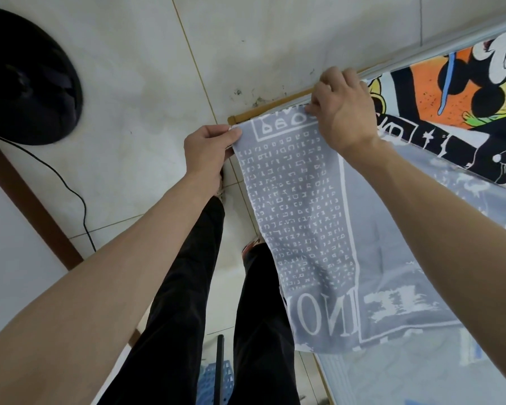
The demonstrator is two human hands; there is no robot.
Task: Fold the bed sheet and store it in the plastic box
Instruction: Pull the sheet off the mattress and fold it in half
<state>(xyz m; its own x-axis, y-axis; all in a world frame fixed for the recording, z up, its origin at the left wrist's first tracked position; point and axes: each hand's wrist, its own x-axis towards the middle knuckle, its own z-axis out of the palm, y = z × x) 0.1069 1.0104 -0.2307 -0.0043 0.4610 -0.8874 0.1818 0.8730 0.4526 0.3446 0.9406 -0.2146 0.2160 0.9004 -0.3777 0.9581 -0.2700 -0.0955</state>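
In the head view, the person is standing on a pale tiled floor (146, 68) and looking down along both bare arms. The left hand (208, 147) is pinching one upper corner of the grey bed sheet (301, 217), with the thumb pressed on the cloth and the fingers curled behind it. The right hand (342, 109) is gripping the other upper corner, its fingers closed over the edge of the fabric. The bed sheet is hanging down between the two hands, in front of the person's black trousers (187, 302), and its white printed letters are showing upside down. The right part of the sheet is lying on the bed (450, 375) beside the person. A cartoon-printed cloth (465, 92) is spreading over the far part of the bed. A black round object (27, 80) with a cable is sitting on the floor at the left. A blue perforated plastic piece (211, 381) is showing between the legs; I cannot tell whether it is the box.
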